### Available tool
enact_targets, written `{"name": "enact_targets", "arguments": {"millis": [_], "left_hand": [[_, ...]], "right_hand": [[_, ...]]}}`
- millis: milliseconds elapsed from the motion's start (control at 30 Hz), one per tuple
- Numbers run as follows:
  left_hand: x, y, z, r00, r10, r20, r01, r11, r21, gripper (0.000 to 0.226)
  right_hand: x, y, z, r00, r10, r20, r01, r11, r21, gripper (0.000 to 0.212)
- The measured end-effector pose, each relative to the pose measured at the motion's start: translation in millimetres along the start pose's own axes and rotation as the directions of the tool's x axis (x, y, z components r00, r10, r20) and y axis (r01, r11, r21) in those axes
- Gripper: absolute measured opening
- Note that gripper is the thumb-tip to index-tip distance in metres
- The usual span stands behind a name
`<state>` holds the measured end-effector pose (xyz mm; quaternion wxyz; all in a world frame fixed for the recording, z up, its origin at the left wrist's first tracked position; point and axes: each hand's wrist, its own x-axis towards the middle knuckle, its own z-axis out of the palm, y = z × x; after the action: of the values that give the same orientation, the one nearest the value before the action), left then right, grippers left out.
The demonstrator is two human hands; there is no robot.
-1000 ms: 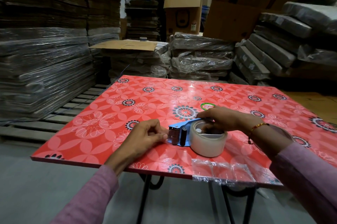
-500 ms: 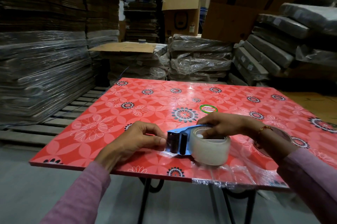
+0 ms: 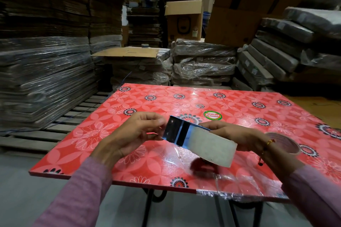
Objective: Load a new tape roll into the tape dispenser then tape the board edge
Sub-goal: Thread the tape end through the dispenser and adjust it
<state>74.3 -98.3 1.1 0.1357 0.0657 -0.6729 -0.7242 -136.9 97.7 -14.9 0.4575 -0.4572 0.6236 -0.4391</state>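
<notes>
The blue tape dispenser (image 3: 178, 131) is lifted off the red flowered board (image 3: 230, 108) and tilted, its toothed blade end toward the left. A clear tape roll (image 3: 212, 146) sits in it, seen from its side. My left hand (image 3: 132, 134) pinches at the blade end, where a tape end may lie; I cannot see it clearly. My right hand (image 3: 238, 137) holds the dispenser and roll from the far side. Crinkled clear tape (image 3: 239, 192) covers the board's near edge at the right.
An empty brown tape core (image 3: 287, 142) lies on the board behind my right wrist. The board rests on a black metal stand (image 3: 149, 206). Wrapped stacks of cardboard (image 3: 42, 79) and cartons (image 3: 182, 20) surround the area; a wooden pallet (image 3: 60, 127) lies at the left.
Both hands have raised the dispenser with its roll off the board and tipped it, so the roll's side faces me. The view has tilted up slightly.
</notes>
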Motion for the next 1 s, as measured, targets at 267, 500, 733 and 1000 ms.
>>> {"name": "enact_targets", "arguments": {"millis": [267, 500, 733, 1000], "left_hand": [[32, -3, 10, 0.999, 0.003, -0.038, -0.007, 0.993, -0.120, 0.016], [83, -10, 0, 0.997, -0.080, -0.004, 0.078, 0.984, -0.161, 0.025], [117, 5, -8, 0.982, -0.181, 0.059, 0.185, 0.981, -0.066, 0.011], [137, 87, 7, 0.976, -0.146, -0.164, 0.191, 0.931, 0.312, 0.012]], "right_hand": [[0, -8, -2, 0.996, -0.061, 0.062, 0.049, 0.983, 0.175, 0.041], [43, 13, -36, 1.000, 0.022, -0.006, -0.021, 0.985, 0.173, 0.056], [47, -4, -50, 0.997, 0.069, 0.044, -0.080, 0.946, 0.314, 0.027], [14, -79, -60, 0.993, 0.116, -0.011, -0.111, 0.969, 0.220, 0.061]]}}
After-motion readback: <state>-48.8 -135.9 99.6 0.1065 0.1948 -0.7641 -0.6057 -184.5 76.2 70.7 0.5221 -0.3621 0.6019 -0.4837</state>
